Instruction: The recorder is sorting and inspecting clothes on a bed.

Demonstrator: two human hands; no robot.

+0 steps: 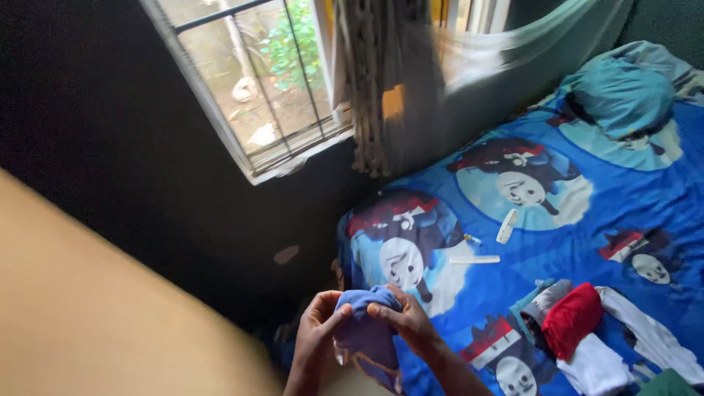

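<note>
Both of my hands hold a bunched blue-purple cloth (364, 330) low in the middle of the view, just off the near corner of a bed. My left hand (317, 326) grips its left side with the thumb on top. My right hand (408, 321) pinches the cloth's upper right part with fingers and thumb. The cloth hangs down between my wrists.
The bed has a blue cartoon-print sheet (623, 213). A pile of clothes (587, 334), red, white and grey, lies at its lower right. A blue pillow (623, 92) is at the far end. Small white objects (506, 226) lie mid-bed. A barred window (257, 81) and curtain (381, 81) are beyond.
</note>
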